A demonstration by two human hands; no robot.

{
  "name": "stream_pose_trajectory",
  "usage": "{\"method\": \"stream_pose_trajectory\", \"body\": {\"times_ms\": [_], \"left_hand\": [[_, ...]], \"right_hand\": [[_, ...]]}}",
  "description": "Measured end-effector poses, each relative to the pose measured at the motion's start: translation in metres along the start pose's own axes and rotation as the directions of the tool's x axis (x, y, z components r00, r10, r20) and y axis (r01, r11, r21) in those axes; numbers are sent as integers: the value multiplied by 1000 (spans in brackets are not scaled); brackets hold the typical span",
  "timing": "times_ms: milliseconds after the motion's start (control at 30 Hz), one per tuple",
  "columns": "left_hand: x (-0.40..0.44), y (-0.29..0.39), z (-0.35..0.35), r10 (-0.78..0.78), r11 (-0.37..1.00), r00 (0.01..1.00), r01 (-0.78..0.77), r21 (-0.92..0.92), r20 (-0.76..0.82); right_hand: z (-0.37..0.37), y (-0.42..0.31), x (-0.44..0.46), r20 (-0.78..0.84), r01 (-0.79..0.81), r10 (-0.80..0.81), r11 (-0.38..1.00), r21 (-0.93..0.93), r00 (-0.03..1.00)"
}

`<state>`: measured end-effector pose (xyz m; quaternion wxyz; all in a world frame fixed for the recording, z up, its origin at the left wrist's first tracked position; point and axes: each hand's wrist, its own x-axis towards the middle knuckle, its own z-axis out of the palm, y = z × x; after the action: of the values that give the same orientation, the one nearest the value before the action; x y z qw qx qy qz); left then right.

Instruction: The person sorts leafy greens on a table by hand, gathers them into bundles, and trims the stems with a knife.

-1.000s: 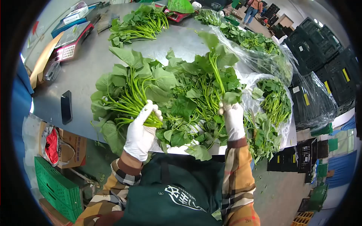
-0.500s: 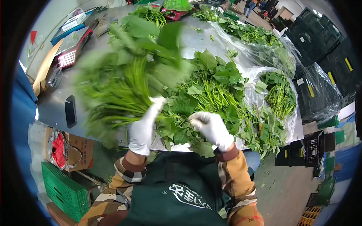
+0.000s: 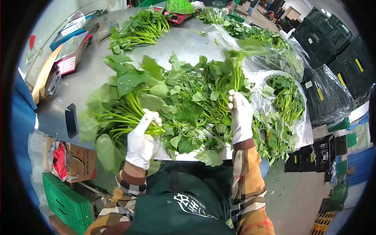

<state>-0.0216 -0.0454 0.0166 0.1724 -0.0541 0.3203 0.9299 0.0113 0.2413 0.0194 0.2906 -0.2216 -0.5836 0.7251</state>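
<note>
White gloves cover both hands. My left hand [image 3: 141, 143] is closed round the stems of a thick bunch of leafy greens [image 3: 127, 111], whose broad leaves fan out up and to the left. Farther right, my right hand [image 3: 241, 117] is raised and closed on a small sprig of greens [image 3: 236, 70], stems upright and its top leaves blurred. Between the hands spreads a loose pile of leafy greens [image 3: 192, 105] along the near edge of the metal table [image 3: 92, 84].
More greens [image 3: 290, 96] lie in clear plastic at the right. At the back left is another bunch [image 3: 141, 29]. A phone [image 3: 71, 120] and a red scale [image 3: 67, 64] are on the left. Dark crates [image 3: 329, 43] stand beyond the table, and a co-worker's gloved hand [image 3: 197, 5] shows at the far end.
My left hand has moved slightly left and down, its bunch lower and less blurred. My right hand has risen from the pile, up and right, with a sprig now in it.
</note>
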Motion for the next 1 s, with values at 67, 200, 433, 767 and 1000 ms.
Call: {"method": "stream_pose_trajectory", "body": {"times_ms": [67,200,433,767,1000], "left_hand": [[-2,-10,10,-72,992,995,65,106,71],[-16,-26,31,-212,975,977,213,64,-29],[-12,1,18,12,997,985,2,81,-174],[-8,-4,11,-193,980,981,193,-35,21],[-13,-7,16,-178,984,984,178,-13,-10]], "right_hand": [[20,-24,-34,216,78,-28,971,-226,976],[44,-26,-84,641,91,302,859,-504,705],[-13,12,-1,416,543,-573,61,-838,706],[-7,29,14,55,-334,420,789,-515,906],[-2,24,12,16,-96,97,994,-44,995]]}}
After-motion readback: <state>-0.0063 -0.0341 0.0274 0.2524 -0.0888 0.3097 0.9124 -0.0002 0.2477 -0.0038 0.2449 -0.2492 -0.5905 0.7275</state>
